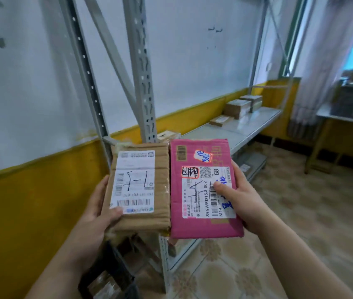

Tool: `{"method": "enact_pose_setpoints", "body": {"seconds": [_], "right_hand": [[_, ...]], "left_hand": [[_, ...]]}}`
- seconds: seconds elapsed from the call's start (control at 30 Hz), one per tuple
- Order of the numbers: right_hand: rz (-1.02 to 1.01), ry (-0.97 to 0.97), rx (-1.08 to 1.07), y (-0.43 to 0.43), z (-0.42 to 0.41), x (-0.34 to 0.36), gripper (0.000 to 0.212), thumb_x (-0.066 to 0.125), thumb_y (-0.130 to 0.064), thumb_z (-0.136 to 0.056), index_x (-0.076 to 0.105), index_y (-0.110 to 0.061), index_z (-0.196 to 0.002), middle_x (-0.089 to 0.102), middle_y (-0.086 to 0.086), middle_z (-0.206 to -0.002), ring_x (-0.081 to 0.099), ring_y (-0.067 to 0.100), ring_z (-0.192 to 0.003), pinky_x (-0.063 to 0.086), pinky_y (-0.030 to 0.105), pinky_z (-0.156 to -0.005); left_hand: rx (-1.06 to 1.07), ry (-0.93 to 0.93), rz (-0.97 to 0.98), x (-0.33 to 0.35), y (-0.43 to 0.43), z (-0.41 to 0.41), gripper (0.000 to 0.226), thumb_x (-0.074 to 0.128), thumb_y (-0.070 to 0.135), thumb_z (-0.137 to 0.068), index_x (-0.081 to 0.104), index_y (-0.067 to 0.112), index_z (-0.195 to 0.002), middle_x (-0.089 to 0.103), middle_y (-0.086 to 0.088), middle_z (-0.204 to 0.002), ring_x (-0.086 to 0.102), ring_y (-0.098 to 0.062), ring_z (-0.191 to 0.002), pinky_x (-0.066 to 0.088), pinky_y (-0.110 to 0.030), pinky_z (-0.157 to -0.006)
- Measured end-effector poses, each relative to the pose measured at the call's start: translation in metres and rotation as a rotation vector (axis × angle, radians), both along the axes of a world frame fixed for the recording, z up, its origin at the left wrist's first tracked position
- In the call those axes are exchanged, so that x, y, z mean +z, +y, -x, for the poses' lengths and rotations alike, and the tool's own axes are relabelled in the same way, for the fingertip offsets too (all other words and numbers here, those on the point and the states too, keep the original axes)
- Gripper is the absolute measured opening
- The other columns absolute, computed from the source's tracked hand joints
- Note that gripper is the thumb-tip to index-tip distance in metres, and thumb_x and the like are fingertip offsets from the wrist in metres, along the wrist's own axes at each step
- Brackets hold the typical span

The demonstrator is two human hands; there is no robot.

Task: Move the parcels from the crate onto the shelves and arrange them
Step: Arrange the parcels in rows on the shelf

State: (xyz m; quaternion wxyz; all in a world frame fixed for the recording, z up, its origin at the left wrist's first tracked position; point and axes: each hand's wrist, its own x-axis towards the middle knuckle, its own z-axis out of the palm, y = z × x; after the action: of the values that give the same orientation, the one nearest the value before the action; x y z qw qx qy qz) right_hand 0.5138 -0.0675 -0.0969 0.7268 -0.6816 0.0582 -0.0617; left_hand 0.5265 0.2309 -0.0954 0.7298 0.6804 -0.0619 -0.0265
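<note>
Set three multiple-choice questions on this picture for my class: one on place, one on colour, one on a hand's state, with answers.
1. Where is the brown parcel relative to the pink parcel?
A. On top of it
B. To its left
C. Behind it

2. What colour is the parcel in the right hand?
A. Pink
B. Green
C. Black

3. What is the left hand doing?
A. Hanging empty
B. Gripping a parcel
C. Waving

Answers: 1B, held side by side, brown at left; 2A, its thumb rests on the pink one; 3B, its thumb clamps the brown one.
</note>
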Motion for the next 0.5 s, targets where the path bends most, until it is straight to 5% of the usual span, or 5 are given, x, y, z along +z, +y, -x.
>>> {"method": "enact_pose_setpoints", "body": {"seconds": [0.1, 0.27, 0.4, 0.5], "right_hand": [[-0.011, -0.019, -0.109, -0.059, 0.024, 0.006, 0.063, 0.060, -0.004, -0.096, 0.036, -0.046, -0.135, 0.074, 0.005, -0.101, 0.075, 0.024, -0.081, 0.059, 0.034, -0.058], [0.045, -0.044, -0.276, -0.133, 0.052, 0.008, 0.080, 0.059, -0.010, -0.098, 0.017, -0.050, -0.152, 0.069, 0.002, -0.114, 0.075, 0.020, -0.084, 0.060, 0.034, -0.062], [0.087, -0.057, -0.390, -0.175, 0.061, 0.002, 0.082, 0.058, -0.013, -0.099, 0.010, -0.054, -0.151, 0.066, -0.002, -0.115, 0.075, 0.017, -0.085, 0.060, 0.033, -0.063], [0.116, -0.051, -0.453, -0.203, 0.054, -0.003, 0.083, 0.057, -0.013, -0.099, 0.008, -0.056, -0.150, 0.065, -0.003, -0.116, 0.074, 0.015, -0.082, 0.059, 0.031, -0.061]], "left_hand": [[-0.086, 0.001, 0.007, 0.006, -0.063, -0.004, 0.073, 0.063, 0.013, -0.073, 0.047, 0.056, -0.129, 0.065, 0.001, -0.123, 0.067, -0.024, -0.105, 0.051, -0.042, -0.087], [-0.198, -0.070, -0.026, 0.013, -0.151, -0.019, 0.068, 0.055, 0.000, -0.090, 0.045, 0.059, -0.124, 0.063, 0.013, -0.115, 0.069, -0.014, -0.093, 0.055, -0.028, -0.071], [-0.289, -0.088, -0.063, 0.014, -0.207, -0.039, 0.067, 0.055, 0.007, -0.093, 0.044, 0.071, -0.108, 0.057, 0.017, -0.119, 0.065, -0.021, -0.102, 0.054, -0.039, -0.082], [-0.343, -0.074, -0.027, 0.007, -0.243, -0.065, 0.067, 0.055, 0.007, -0.093, 0.046, 0.072, -0.108, 0.056, 0.023, -0.115, 0.066, -0.021, -0.098, 0.054, -0.039, -0.077]]}}
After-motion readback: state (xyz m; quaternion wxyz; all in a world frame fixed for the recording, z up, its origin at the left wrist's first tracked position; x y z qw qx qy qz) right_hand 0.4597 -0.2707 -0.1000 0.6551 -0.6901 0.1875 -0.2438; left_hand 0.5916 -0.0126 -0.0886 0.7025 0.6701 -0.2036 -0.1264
